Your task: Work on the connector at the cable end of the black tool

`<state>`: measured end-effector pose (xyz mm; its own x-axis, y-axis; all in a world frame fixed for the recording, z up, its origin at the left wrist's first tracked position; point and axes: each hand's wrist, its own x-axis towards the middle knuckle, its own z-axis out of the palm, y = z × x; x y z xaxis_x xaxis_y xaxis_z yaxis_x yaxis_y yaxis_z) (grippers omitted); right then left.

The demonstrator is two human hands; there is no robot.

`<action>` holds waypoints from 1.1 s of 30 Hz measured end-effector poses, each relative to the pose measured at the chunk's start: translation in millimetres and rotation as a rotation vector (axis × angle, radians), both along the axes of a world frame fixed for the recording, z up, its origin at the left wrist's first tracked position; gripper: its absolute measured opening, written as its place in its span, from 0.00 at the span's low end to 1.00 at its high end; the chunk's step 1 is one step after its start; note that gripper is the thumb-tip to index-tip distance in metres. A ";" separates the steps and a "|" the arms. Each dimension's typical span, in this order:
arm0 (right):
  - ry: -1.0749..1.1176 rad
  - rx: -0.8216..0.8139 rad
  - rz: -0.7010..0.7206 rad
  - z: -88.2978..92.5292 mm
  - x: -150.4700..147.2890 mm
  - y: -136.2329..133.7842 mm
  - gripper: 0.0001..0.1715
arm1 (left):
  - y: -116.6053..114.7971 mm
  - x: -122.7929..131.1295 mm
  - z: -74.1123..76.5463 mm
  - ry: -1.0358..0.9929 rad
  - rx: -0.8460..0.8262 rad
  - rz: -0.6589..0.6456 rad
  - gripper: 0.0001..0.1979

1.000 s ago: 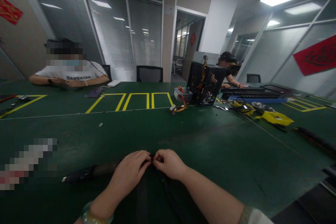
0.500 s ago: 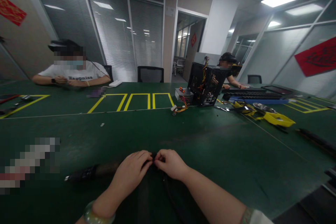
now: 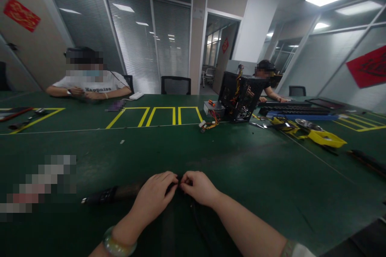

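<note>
My left hand (image 3: 155, 197) and my right hand (image 3: 199, 186) meet fingertip to fingertip over a small dark part at the near edge of the green table (image 3: 211, 156). Both hands are closed in a pinch on it; what it is stays hidden by my fingers. The part belongs to a long dark object (image 3: 169, 229) running toward me between my forearms. To the left of my left hand lies a dark rod-like piece (image 3: 105, 195), flat on the table. A green bangle sits on my left wrist.
A black wire-filled computer case (image 3: 238, 96) stands at mid-table beside a loose cable bundle (image 3: 208, 123). Yellow parts (image 3: 319, 136) and black keyboards (image 3: 289, 109) lie at right. One person sits far left (image 3: 90, 86), another behind the case (image 3: 267, 84). Yellow tape boxes (image 3: 157, 115) mark the table.
My hands stay pinched together on the same spot. The view has shifted slightly to the left and down; nothing on the table has moved.
</note>
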<state>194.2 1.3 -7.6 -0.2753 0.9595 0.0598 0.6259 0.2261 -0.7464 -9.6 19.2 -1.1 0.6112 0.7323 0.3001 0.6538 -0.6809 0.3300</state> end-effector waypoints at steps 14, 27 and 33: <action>0.012 0.026 -0.015 -6.5 -1.7 2.6 0.04 | -0.9 1.0 0.7 -0.006 0.010 0.018 0.06; 0.035 -0.018 -0.010 -0.8 -2.9 -0.2 0.04 | -3.5 1.1 3.7 -0.018 0.011 0.016 0.08; 0.040 -0.027 -0.022 1.4 -3.4 -1.1 0.04 | -1.7 0.9 1.2 -0.032 0.008 0.031 0.06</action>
